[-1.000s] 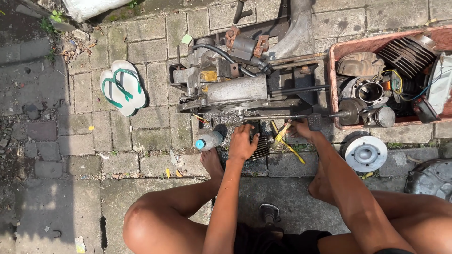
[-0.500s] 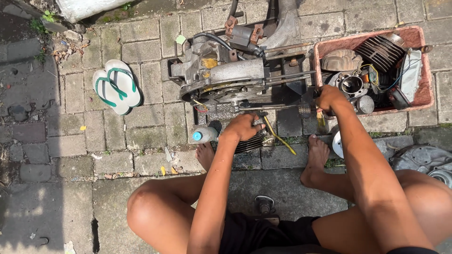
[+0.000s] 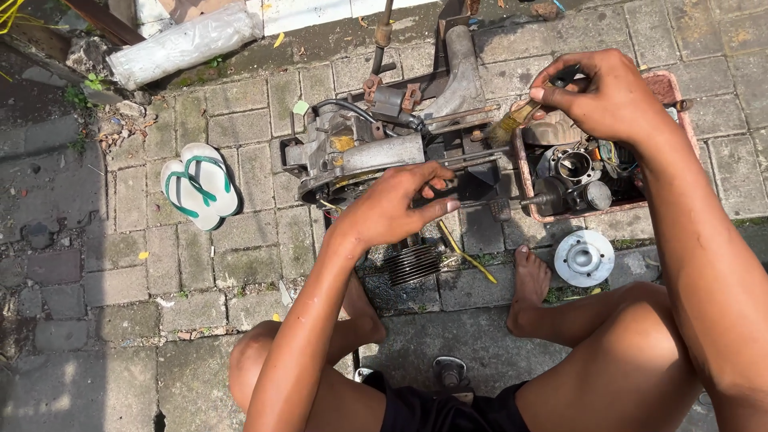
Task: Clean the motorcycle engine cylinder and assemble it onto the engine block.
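Down on the grey paving stones (image 3: 240, 120), a person squats barefoot over a greasy grey metal scooter engine block (image 3: 360, 156) that sits right on the ground. Left hand (image 3: 392, 208) rests flat on the engine casing, fingers spread and loose, not clamped on anything as far as I can see. Right hand (image 3: 612, 96) is up over the faded red plastic parts tray (image 3: 524, 180), fingers pinched shut around the dark handle of a small paintbrush with tan bristles (image 3: 512, 120), bristles pointing back toward the engine.

The tray is stuffed with a cylinder, wires and other oily bits. A finned grey cylinder piece (image 3: 412, 260) lies just below the engine, a yellow strap (image 3: 464, 252) beside it, and a round silver disc-shaped cover (image 3: 584, 258) sits near the right foot. White flip-flops with green straps (image 3: 198, 186) are parked well off to the left.

What I'd worry about: the engine isn't propped on anything I can see, so a hard push from that left hand could rock it. Loose grit off the brush could also drop into open ports, and the bare toes are awfully close to heavy metal.
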